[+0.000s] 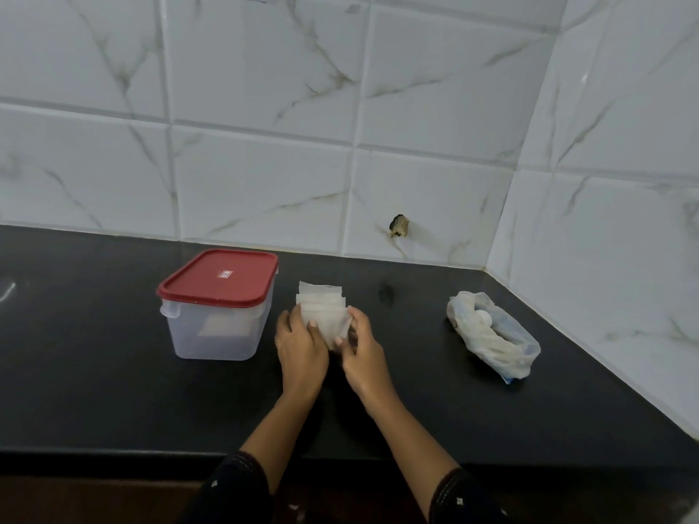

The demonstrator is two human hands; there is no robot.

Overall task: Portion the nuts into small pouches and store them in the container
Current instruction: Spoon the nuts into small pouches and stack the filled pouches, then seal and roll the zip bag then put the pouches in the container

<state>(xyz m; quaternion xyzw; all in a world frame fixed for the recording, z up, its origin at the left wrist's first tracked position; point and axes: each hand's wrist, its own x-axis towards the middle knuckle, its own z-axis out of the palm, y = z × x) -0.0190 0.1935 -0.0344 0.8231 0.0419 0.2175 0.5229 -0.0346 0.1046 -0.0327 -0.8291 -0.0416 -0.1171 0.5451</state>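
Early days, I'd say: nothing looks portioned yet. The left hand (300,344) and right hand (363,349) meet mid-tabletop (94,391), both pinching the stack of small pouches (323,310), thumbs on top, seemingly to peel one free. Next it needs opening and filling from the bag of nuts (491,332) at three o'clock. The container (217,327), red lid (219,276) on, sits at nine o'clock.

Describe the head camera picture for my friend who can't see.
The left hand and right hand hold a stack of clear pouches over a black counter. A red-lidded container stands left of them; a plastic bag lies right.
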